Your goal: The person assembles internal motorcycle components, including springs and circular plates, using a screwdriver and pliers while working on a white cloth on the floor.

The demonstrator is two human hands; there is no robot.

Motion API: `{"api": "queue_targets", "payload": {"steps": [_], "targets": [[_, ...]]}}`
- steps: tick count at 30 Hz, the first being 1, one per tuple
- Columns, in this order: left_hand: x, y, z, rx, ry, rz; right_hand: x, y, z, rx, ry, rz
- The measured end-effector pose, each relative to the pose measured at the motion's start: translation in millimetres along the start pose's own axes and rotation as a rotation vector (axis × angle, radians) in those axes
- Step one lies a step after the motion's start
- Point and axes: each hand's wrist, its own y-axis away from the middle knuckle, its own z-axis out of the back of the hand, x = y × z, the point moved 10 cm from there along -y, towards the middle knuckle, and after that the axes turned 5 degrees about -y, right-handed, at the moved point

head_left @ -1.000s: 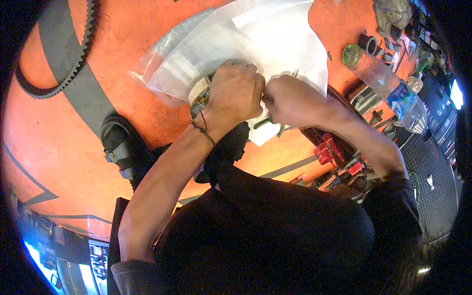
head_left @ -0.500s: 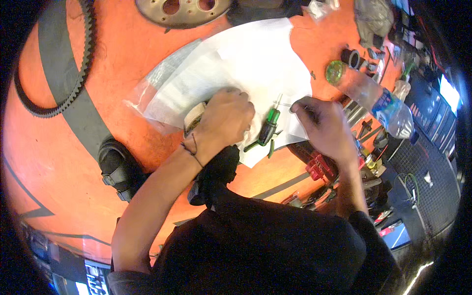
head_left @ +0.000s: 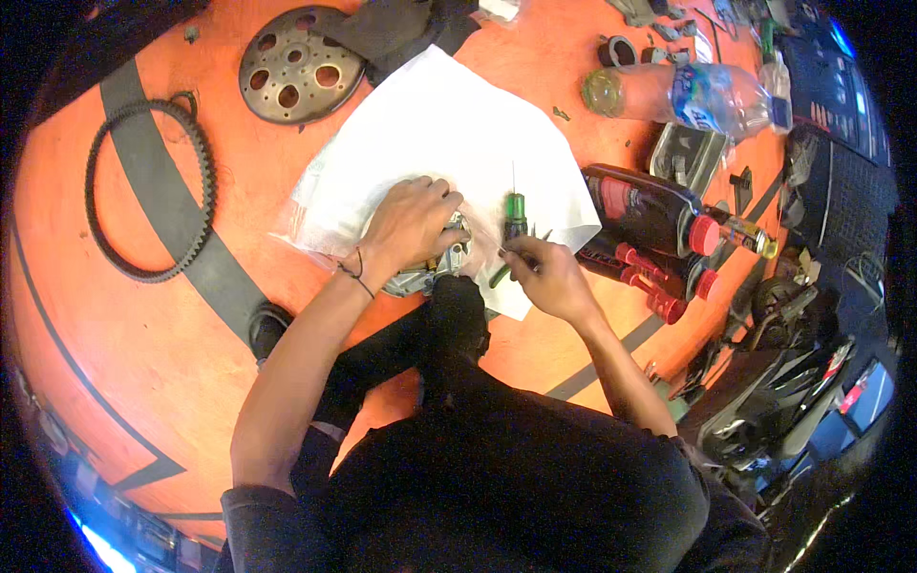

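A silvery metal part lies on a white sheet, mostly hidden beneath my left hand. The left fingers curl over it, with the thumb against its right side. To the right, my right hand hovers over the sheet's edge, thumb and fingertips pinched together. A thin, pale sliver seems to show at those fingertips, too small to name. Between the hands lies a screwdriver with a green and black handle, its thin shaft pointing away from me. Partly hidden green handles of a tool lie just below it.
Dark bottles with red caps lie on the right, near a metal tray and a clear plastic bottle. At far left are a dark toothed ring and a holed metal disc. My dark-clad leg is close below.
The view has shifted, bringing the dark bottles and whole disc into sight. My right hand has come closer to my left and the screwdriver handle. My left hand stays on the metal part.
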Motion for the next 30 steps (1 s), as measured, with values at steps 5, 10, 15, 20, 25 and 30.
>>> {"api": "queue_targets", "payload": {"steps": [5, 10, 15, 20, 25, 30], "targets": [[-4, 4, 0, 0.011, -0.066, -0.04, -3, -9, -21, 0.006, -0.047, -0.064], [-5, 5, -3, 0.014, -0.094, -0.058, -16, -16, -30, 0.021, -0.109, -0.107], [-4, 4, -4, 0.022, -0.091, -0.075, -40, -9, -55, 0.081, -0.568, -0.224], [-6, 3, 3, -0.042, -0.01, -0.117, -38, -9, -73, 0.021, -0.8, -0.219], [-4, -4, 1, 0.028, 0.033, -0.045, -41, -8, -72, -0.128, -0.647, -0.194], [11, -6, -1, 0.057, 0.084, 0.077, -2, 5, -46, -0.365, -0.381, -0.025]]}}
